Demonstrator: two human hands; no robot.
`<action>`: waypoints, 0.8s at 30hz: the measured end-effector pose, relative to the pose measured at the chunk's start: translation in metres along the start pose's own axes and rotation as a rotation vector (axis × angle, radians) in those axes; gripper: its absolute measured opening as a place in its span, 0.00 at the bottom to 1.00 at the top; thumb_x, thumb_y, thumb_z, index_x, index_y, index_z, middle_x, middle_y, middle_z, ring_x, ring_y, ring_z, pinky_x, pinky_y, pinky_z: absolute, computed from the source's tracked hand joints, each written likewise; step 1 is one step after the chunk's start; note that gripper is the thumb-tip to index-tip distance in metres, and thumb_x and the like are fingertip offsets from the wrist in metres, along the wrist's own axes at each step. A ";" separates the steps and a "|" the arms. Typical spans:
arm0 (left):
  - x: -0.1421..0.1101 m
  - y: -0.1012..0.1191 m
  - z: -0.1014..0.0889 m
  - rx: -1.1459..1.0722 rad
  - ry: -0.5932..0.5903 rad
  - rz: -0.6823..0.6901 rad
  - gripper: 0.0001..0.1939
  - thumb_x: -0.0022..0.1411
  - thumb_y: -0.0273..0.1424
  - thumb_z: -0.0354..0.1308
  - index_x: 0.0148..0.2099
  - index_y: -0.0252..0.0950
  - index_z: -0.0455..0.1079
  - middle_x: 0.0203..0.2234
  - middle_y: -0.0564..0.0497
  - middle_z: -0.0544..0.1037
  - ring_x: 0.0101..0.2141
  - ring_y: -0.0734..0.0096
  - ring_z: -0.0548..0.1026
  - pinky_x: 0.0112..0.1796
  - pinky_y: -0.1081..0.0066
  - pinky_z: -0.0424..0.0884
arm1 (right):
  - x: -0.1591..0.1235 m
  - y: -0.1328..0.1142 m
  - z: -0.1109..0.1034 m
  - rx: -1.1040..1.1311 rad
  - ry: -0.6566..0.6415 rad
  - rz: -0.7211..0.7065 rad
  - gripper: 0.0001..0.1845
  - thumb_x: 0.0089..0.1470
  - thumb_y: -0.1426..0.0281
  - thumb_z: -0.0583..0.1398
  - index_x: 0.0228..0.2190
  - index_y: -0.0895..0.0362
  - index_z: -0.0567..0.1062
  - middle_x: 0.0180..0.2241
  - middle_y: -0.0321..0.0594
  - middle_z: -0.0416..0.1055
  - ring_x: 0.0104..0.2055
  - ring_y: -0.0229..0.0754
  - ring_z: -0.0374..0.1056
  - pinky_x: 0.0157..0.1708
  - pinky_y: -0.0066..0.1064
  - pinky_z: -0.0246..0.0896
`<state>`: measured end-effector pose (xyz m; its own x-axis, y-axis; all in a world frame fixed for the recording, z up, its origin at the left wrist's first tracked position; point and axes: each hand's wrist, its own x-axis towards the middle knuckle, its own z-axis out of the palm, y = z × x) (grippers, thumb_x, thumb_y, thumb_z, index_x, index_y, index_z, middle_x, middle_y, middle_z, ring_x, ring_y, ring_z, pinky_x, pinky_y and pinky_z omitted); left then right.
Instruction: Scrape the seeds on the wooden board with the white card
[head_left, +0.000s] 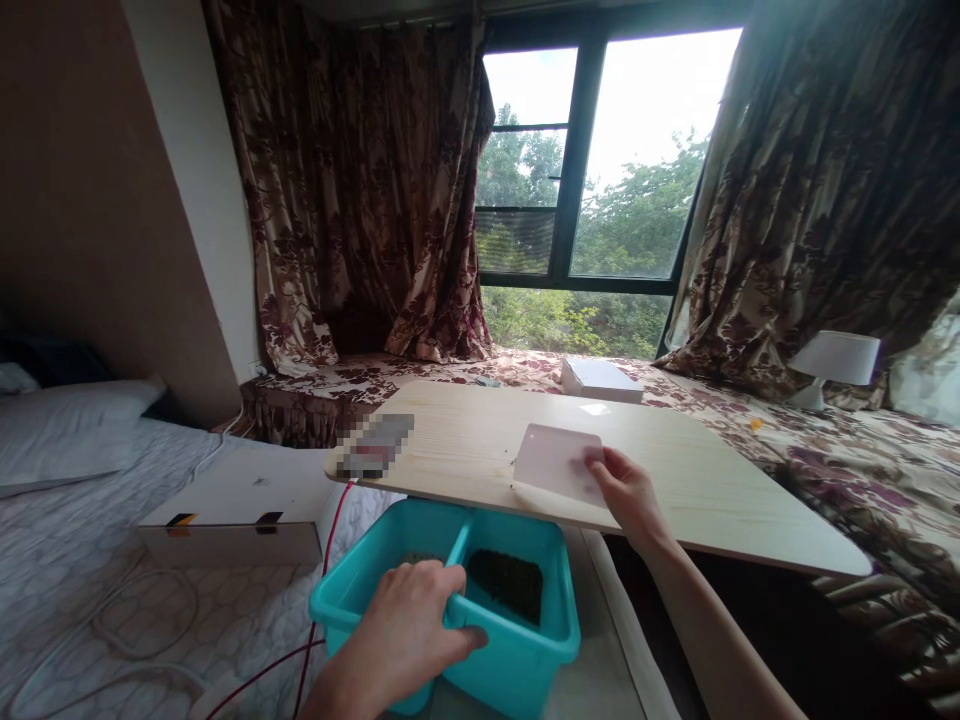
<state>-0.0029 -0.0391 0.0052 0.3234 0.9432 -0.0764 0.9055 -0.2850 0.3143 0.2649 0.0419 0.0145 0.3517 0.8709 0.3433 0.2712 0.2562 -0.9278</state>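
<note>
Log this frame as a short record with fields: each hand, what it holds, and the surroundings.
Left hand: grips near rim of turquoise plastic two-compartment bin by its divider
Right hand: pinches translucent pale pinkish flat sheet at pale wood-grain tabletop; contact unclear
Right compartment: dark loose-looking material
Left compartment: partly hidden by the hand
Surroundings: white rectangular box on pale quilted bed

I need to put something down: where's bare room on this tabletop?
The tabletop looks bare right of the right hand, and mostly so between the pixelated item and pale sheet. Its near-left edge is crowded by the turquoise bin and left hand.
</note>
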 end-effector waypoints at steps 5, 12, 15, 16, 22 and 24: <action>0.000 -0.001 0.001 -0.020 0.009 0.006 0.11 0.50 0.43 0.58 0.31 0.42 0.66 0.31 0.54 0.74 0.36 0.62 0.71 0.34 0.70 0.58 | -0.001 -0.001 0.005 -0.023 -0.038 -0.009 0.17 0.42 0.60 0.59 0.31 0.59 0.76 0.30 0.43 0.77 0.30 0.43 0.71 0.25 0.29 0.64; 0.000 -0.003 0.005 -0.034 0.039 0.024 0.11 0.49 0.42 0.59 0.30 0.41 0.65 0.30 0.54 0.73 0.35 0.63 0.71 0.33 0.69 0.56 | -0.004 -0.004 0.007 -0.030 -0.085 -0.022 0.15 0.43 0.61 0.59 0.30 0.59 0.76 0.30 0.43 0.76 0.30 0.42 0.70 0.27 0.30 0.64; 0.001 -0.003 0.005 -0.038 0.042 0.020 0.11 0.49 0.42 0.59 0.29 0.41 0.64 0.30 0.54 0.73 0.35 0.63 0.70 0.33 0.69 0.56 | -0.006 -0.006 0.006 -0.020 -0.068 -0.022 0.16 0.43 0.60 0.59 0.31 0.59 0.76 0.31 0.43 0.77 0.31 0.43 0.70 0.28 0.30 0.65; 0.001 -0.003 0.005 -0.040 0.041 0.018 0.11 0.49 0.42 0.59 0.29 0.41 0.64 0.30 0.54 0.73 0.35 0.63 0.70 0.33 0.69 0.56 | -0.006 -0.006 0.005 -0.017 -0.064 -0.020 0.17 0.43 0.60 0.59 0.31 0.59 0.76 0.31 0.43 0.77 0.31 0.43 0.70 0.28 0.31 0.65; 0.002 -0.001 0.004 -0.043 0.029 0.009 0.11 0.49 0.42 0.58 0.31 0.41 0.65 0.31 0.55 0.73 0.35 0.63 0.70 0.33 0.69 0.56 | -0.010 0.001 0.003 0.028 -0.112 0.028 0.18 0.42 0.58 0.61 0.32 0.59 0.77 0.33 0.43 0.77 0.32 0.43 0.71 0.27 0.30 0.65; 0.002 -0.003 0.004 -0.047 0.029 0.012 0.11 0.49 0.42 0.59 0.31 0.41 0.66 0.31 0.55 0.73 0.36 0.63 0.70 0.34 0.69 0.57 | -0.014 0.002 0.002 0.065 -0.146 0.060 0.20 0.41 0.57 0.62 0.32 0.58 0.77 0.33 0.43 0.77 0.31 0.44 0.71 0.26 0.30 0.65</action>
<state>-0.0034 -0.0370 0.0001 0.3252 0.9446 -0.0447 0.8874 -0.2884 0.3595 0.2588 0.0315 0.0076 0.2304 0.9360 0.2661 0.1931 0.2240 -0.9553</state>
